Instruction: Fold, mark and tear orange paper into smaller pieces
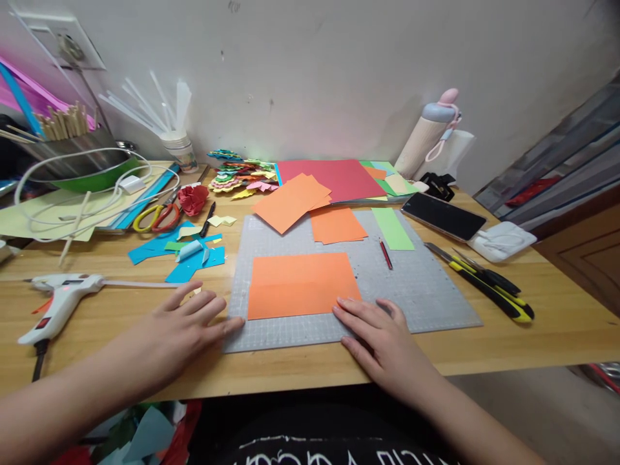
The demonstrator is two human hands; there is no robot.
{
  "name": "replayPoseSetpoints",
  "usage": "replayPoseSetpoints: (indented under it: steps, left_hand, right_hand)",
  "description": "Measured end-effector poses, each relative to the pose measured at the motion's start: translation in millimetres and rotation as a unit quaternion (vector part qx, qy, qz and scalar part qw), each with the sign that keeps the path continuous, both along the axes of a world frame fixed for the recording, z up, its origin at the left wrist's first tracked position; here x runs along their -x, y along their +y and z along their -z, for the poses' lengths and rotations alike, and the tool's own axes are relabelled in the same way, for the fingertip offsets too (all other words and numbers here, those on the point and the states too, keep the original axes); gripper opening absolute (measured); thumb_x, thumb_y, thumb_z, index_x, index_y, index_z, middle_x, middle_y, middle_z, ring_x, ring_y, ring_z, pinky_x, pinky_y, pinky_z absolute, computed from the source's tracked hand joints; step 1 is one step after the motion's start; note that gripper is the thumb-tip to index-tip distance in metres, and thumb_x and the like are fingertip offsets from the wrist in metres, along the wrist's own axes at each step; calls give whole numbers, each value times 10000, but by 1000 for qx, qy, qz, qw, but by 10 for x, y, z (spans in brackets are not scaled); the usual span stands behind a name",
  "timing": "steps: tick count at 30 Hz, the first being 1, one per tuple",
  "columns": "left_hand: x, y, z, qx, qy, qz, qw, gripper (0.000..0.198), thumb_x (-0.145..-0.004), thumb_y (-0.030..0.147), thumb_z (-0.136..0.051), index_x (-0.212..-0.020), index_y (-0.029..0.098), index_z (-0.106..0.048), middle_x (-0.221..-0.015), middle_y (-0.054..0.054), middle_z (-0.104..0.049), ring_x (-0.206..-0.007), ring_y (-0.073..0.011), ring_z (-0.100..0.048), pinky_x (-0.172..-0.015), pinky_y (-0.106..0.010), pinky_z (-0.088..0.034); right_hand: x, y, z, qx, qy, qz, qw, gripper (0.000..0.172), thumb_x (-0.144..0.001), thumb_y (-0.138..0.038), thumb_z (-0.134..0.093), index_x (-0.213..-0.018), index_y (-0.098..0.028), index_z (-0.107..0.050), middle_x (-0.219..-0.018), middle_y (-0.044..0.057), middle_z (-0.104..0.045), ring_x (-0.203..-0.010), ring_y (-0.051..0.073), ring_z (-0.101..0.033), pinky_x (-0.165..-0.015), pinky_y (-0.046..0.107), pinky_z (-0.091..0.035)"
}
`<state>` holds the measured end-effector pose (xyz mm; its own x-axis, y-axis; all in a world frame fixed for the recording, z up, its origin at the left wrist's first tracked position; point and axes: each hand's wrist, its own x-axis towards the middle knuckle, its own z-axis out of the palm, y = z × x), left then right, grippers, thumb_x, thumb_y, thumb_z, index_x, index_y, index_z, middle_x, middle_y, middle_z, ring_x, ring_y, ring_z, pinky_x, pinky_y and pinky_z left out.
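Orange paper [298,284] lies flat, one corner beneath loose, ungripping fingers of the right hand [380,332], likely for steadiness; the left hand's [186,329] empty fingers spread just beside.

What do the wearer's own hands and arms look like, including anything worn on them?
Left hand and right hand are bare, with no visible gloves, rings or wristwear. No sleeves show. The black garment bears white lettering.
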<state>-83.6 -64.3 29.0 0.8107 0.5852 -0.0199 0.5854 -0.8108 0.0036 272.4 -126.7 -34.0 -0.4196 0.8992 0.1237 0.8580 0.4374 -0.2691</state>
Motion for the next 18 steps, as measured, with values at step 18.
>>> replayPoseSetpoints:
  steps: [18]
  left_hand:
    - [-553,9,129,105,-296,-252,915,127,-856,352,-550,-869,227,-572,-1079,-47,-620,-1086,-269,-514,-950,-550,-348]
  right_hand:
    - [204,527,-339,41,131,10,991,310,-845,-284,-586,-1148,-220,-575,-1064,70,-660,-997,256,-575,-914,492,-378]
